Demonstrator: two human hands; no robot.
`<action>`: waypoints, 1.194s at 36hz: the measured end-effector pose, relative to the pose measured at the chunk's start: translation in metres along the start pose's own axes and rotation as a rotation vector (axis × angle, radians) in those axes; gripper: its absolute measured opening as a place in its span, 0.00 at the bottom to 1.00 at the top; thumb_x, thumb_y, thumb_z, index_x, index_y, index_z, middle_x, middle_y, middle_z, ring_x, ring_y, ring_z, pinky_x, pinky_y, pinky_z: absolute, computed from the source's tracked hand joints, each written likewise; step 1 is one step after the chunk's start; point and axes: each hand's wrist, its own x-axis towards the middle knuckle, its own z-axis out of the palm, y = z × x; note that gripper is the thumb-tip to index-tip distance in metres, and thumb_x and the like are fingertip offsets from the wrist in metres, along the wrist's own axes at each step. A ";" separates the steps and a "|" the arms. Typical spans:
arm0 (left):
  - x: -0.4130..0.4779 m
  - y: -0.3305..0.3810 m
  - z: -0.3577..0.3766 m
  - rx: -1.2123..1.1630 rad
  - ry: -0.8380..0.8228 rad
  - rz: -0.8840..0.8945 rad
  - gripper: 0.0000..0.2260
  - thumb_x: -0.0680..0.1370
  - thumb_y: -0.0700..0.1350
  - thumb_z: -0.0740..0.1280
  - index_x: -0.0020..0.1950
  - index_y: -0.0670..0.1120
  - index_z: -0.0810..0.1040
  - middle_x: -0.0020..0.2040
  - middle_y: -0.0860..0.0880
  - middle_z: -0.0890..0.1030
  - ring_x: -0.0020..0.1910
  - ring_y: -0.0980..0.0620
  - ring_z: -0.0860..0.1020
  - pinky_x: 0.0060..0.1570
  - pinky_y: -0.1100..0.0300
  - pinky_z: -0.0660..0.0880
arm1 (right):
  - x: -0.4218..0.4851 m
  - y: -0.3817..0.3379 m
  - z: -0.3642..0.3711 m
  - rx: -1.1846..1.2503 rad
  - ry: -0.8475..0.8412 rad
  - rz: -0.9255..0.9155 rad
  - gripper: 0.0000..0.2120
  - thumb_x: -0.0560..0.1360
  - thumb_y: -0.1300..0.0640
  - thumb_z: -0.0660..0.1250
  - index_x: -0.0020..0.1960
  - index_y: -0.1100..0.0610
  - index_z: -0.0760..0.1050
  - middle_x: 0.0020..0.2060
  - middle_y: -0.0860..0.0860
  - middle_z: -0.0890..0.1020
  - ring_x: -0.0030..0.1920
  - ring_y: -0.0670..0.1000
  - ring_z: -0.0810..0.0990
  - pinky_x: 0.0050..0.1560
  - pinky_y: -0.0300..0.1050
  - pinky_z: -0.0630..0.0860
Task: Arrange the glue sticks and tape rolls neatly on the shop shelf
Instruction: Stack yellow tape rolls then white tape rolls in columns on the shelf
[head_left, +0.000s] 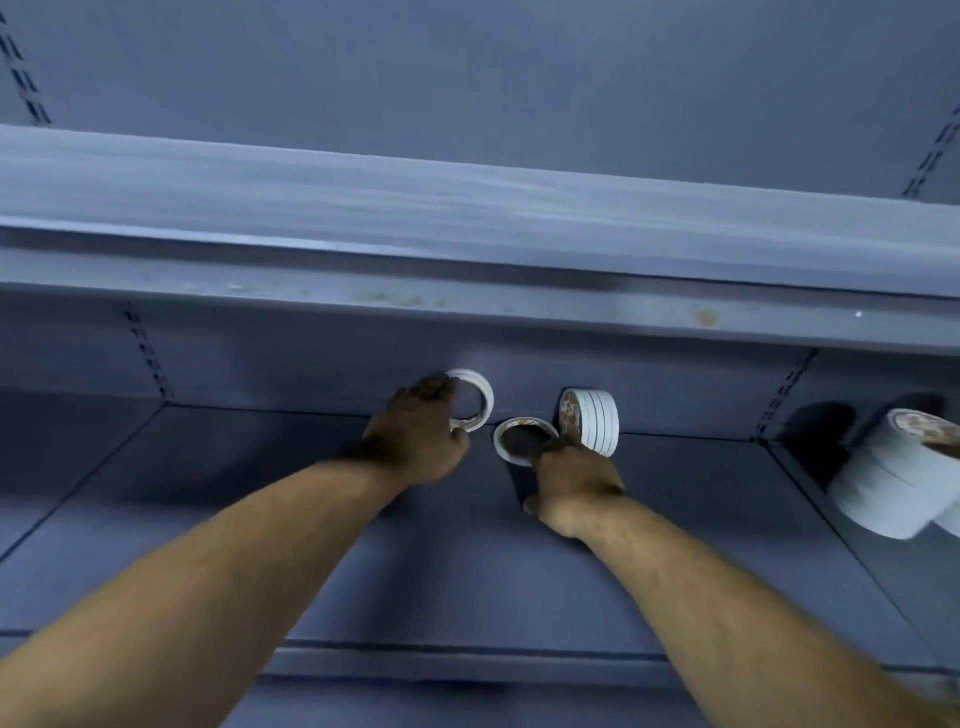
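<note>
Both my arms reach deep into a grey shop shelf (260, 519). My left hand (415, 436) grips a thin white tape roll (480, 397) upright near the back wall. My right hand (571, 478) holds a second white tape roll (506, 441) lying tilted just right of it, fingers curled on its rim. A stack of several white tape rolls (597, 418) stands on edge against the back wall, touching my right fingers. No glue sticks are in view.
A bigger stack of white tape rolls (893, 488) lies on its side at the far right of the shelf. An upper shelf edge (467, 244) overhangs the hands. Slotted uprights (148, 358) run up the back panel.
</note>
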 end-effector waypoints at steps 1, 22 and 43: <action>0.006 -0.001 0.002 -0.008 0.004 0.014 0.30 0.79 0.50 0.61 0.79 0.45 0.59 0.79 0.47 0.61 0.77 0.47 0.61 0.73 0.57 0.58 | 0.003 0.000 0.002 0.006 -0.007 0.015 0.29 0.73 0.50 0.71 0.73 0.49 0.69 0.67 0.54 0.76 0.58 0.56 0.81 0.40 0.37 0.69; 0.042 -0.028 0.026 -0.070 0.061 0.207 0.14 0.71 0.54 0.68 0.54 0.51 0.81 0.54 0.50 0.74 0.55 0.48 0.76 0.55 0.57 0.75 | 0.026 -0.022 -0.010 -0.165 -0.135 -0.006 0.44 0.71 0.57 0.78 0.80 0.52 0.58 0.74 0.54 0.71 0.71 0.59 0.71 0.63 0.48 0.75; 0.005 -0.043 0.049 0.082 -0.235 0.222 0.02 0.75 0.44 0.65 0.46 0.47 0.76 0.49 0.50 0.80 0.49 0.46 0.78 0.45 0.56 0.76 | 0.024 -0.023 -0.018 -0.190 -0.192 -0.055 0.32 0.72 0.55 0.77 0.72 0.58 0.68 0.67 0.54 0.77 0.65 0.57 0.77 0.57 0.44 0.74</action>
